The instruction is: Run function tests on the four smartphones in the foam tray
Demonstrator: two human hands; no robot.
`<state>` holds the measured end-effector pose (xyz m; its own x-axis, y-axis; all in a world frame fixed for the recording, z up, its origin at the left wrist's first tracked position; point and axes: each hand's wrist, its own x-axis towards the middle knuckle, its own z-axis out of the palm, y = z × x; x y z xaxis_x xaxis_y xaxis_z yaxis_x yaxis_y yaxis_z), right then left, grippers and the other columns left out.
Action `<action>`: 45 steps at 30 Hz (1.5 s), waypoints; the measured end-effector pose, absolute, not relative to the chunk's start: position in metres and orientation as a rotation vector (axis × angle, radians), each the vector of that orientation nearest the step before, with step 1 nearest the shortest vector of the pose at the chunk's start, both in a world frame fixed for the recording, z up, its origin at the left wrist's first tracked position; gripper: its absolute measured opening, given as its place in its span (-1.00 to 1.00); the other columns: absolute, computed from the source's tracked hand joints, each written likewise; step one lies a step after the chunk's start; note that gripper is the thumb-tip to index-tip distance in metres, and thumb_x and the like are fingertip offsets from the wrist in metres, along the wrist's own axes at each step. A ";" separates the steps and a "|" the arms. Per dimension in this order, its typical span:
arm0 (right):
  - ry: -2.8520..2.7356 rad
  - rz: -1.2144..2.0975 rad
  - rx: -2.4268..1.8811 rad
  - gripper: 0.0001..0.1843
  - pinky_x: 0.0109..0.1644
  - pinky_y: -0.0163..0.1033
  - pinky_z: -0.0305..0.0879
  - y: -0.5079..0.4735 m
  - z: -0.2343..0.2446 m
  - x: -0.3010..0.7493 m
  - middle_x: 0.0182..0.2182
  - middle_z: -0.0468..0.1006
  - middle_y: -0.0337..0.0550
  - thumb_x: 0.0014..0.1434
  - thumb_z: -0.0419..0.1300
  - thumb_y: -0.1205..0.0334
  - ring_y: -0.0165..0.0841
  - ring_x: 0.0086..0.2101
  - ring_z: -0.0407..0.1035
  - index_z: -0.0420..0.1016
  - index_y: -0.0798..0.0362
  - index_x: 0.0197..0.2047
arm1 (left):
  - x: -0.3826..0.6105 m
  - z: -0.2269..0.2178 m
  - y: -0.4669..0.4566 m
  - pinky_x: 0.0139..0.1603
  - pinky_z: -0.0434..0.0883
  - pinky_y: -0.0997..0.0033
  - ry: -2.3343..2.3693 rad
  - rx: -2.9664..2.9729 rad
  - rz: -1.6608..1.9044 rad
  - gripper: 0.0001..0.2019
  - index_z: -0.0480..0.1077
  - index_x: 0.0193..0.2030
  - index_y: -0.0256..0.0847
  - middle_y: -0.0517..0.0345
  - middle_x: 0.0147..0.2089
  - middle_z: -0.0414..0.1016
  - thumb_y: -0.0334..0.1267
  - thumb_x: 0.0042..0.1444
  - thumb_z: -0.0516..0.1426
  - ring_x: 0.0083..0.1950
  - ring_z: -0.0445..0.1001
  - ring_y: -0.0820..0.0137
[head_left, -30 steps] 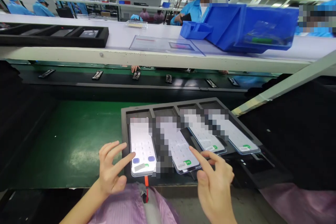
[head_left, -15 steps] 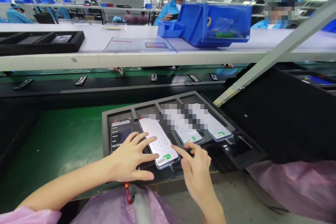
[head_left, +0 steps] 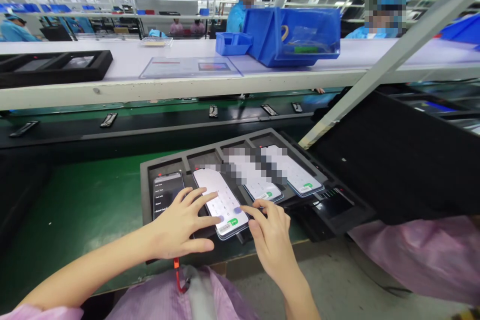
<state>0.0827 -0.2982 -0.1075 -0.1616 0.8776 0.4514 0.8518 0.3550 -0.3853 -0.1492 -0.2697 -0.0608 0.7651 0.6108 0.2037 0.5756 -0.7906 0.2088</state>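
Note:
A smartphone with a lit white dial pad (head_left: 221,195) lies in a slot of the black foam tray (head_left: 147,180). Over its left part spreads my left hand (head_left: 183,222), fingers apart, one fingertip on the keypad. My right hand (head_left: 272,225) comes from the right, its index finger stretched to the keypad's right side. Dark round marks show at both fingertips on the screen. To the left, a phone with a dark text menu (head_left: 167,192) is partly hidden by my left hand. Two more dial-pad phones, a middle one (head_left: 262,187) and a right one (head_left: 300,177), lie in the tray.
Behind the tray runs a dark conveyor (head_left: 150,127) carrying several small phone parts. A white shelf (head_left: 180,82) above it holds blue bins (head_left: 258,40) and a foam tray (head_left: 101,67). A slanted metal post (head_left: 360,85) stands at right, beside a black panel (head_left: 397,160). Co-workers sit beyond.
My right index finger has moved onto the keypad, and dark touch marks now show under a fingertip of each hand. The whole view has shifted slightly.

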 end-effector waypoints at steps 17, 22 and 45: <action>-2.194 -0.025 -1.431 -0.54 0.00 -0.01 0.02 -0.296 -0.095 0.075 0.00 0.28 -0.06 0.30 -0.24 0.06 -0.21 -0.01 0.14 0.41 -0.11 0.00 | -0.155 -0.065 -0.268 0.05 0.17 -0.25 1.077 2.883 0.316 -0.55 0.31 0.10 0.04 -0.12 0.24 0.18 0.11 0.16 -0.09 0.21 0.16 -0.05; -2.059 -0.004 -1.475 -0.50 0.01 -0.02 -0.01 -0.299 -0.098 0.080 -0.06 0.30 -0.09 0.31 -0.29 0.08 -0.23 -0.06 0.17 0.46 -0.08 -0.10 | -0.157 -0.065 -0.268 0.09 0.14 -0.21 1.086 2.869 0.385 -0.50 0.21 0.19 0.05 -0.11 0.25 0.16 0.13 0.16 -0.12 0.23 0.12 -0.02; -1.547 -0.153 -1.320 -0.41 -0.27 -0.19 0.06 -0.296 -0.107 0.114 -0.51 0.32 -0.15 0.31 -0.31 0.10 -0.37 -0.44 0.22 0.53 0.09 -0.21 | -0.168 -0.061 -0.293 0.21 0.02 -0.17 1.279 2.753 0.427 -0.57 0.12 0.23 0.15 0.09 0.36 -0.06 -0.07 0.21 -0.06 0.33 -0.08 0.06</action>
<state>0.1137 -0.2959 -0.1067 0.1568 0.6454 0.7476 0.7796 0.3838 -0.4949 -0.1677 -0.2935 -0.0612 0.6138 0.7587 0.2180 0.7376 -0.6496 0.1840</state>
